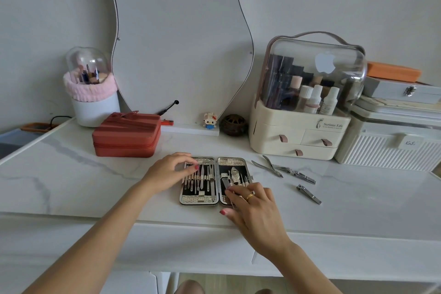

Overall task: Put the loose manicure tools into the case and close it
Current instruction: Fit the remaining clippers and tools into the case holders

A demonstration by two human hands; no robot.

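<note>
The marble-patterned worktop (71, 174) carries everything here, with a wavy mirror (181, 43) and a clear-domed cosmetics organiser (303, 112) at the back. At its front edge the case (216, 201) lies open and flat, both halves lined with tools under straps. The left hand (167, 172) rests on the left half's outer edge, fingers curled lightly onto it as if steadying it. The right hand (257, 210) is over the right half's lower corner, its fingers pinching what looks like a slim tool being seated; the tool itself is mostly hidden. The loose tools lie to the right of the case, well apart from it: nippers (269, 166) crossed over a long clipper (298, 174), both angled down to the right, and a small nail clipper (309, 194) nearer the front edge, its long axis slanting likewise. The right hand is clearly the nearer one, and a short sideways reach should probably meet the small clipper first.
</note>
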